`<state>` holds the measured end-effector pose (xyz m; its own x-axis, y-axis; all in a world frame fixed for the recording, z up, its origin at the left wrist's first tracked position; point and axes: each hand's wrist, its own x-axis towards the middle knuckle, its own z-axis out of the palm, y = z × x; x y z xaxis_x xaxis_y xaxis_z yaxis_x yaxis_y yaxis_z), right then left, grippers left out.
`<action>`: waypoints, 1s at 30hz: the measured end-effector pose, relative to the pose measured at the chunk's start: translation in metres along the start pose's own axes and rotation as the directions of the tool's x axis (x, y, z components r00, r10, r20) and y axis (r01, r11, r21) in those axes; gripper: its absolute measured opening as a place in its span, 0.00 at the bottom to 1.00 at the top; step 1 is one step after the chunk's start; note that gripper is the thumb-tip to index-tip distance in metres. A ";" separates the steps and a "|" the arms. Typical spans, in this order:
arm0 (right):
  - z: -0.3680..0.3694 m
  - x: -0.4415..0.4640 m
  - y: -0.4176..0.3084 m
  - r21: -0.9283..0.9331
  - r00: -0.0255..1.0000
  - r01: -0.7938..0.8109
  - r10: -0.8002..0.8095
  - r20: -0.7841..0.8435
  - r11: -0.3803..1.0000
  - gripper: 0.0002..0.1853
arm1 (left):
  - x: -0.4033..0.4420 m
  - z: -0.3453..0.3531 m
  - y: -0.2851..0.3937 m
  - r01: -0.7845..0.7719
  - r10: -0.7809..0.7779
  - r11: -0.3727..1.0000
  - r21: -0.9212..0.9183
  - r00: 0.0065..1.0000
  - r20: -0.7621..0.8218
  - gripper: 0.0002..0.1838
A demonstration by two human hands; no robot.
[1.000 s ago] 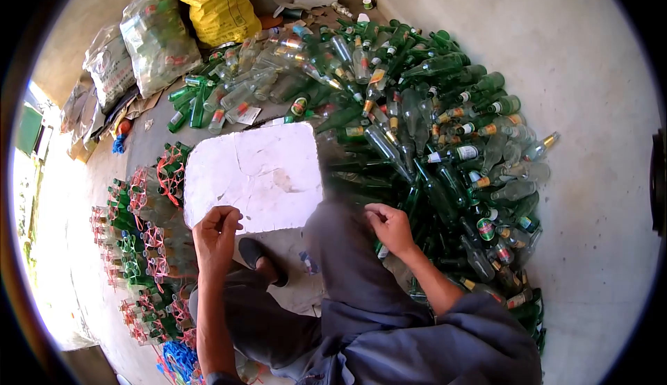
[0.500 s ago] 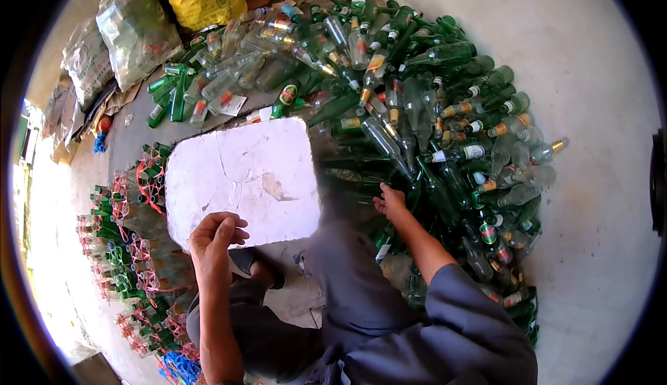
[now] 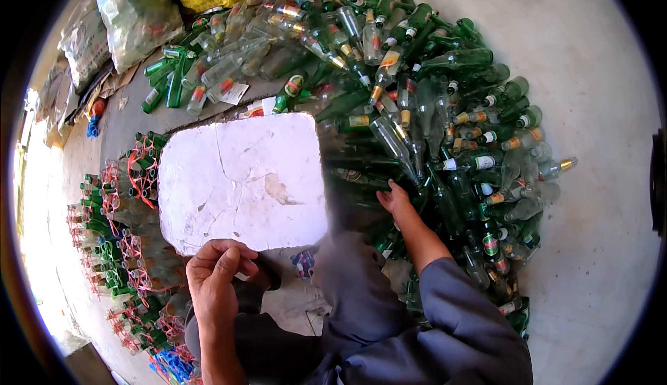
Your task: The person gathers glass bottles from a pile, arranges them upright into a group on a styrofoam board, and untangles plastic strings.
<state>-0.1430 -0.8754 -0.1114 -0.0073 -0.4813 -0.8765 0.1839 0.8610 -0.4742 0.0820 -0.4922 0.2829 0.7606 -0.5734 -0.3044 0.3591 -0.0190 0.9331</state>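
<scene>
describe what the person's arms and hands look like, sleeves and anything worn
The left hand and right hand are bare: no gloves, rings or watch show. A loose, creased, plain dark grey sleeve covers the upper right arm, ending near the elbow. The left forearm is uncovered as far as it shows.

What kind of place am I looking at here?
Probably a storage or sorting spot for used glass bottles, perhaps for recycling. A big heap of loose green and clear bottles lies against the wall, bottles tied in bundles stand opposite, and bulging sacks sit behind.
</scene>
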 end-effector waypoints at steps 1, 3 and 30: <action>-0.003 0.006 0.003 0.033 0.998 -0.013 0.012 0.056 0.999 0.20 | -0.001 0.000 -0.001 0.004 -0.004 1.000 0.006 1.000 0.003 0.09; -0.010 0.018 0.008 0.078 0.992 -0.024 0.014 0.122 0.997 0.20 | -0.002 0.000 -0.002 0.011 -0.012 1.000 0.018 1.000 0.010 0.09; 0.092 -0.328 -0.088 -0.178 -0.064 0.946 -0.697 0.714 -0.269 0.09 | -0.003 -0.035 0.025 -0.166 0.140 0.965 -0.204 0.981 -0.136 0.09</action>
<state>-0.0662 -0.8084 0.2249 0.5738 -0.6874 0.4452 -0.2317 -0.6577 -0.7168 0.1076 -0.4622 0.3006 0.8700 -0.4536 -0.1935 0.3300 0.2438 0.9120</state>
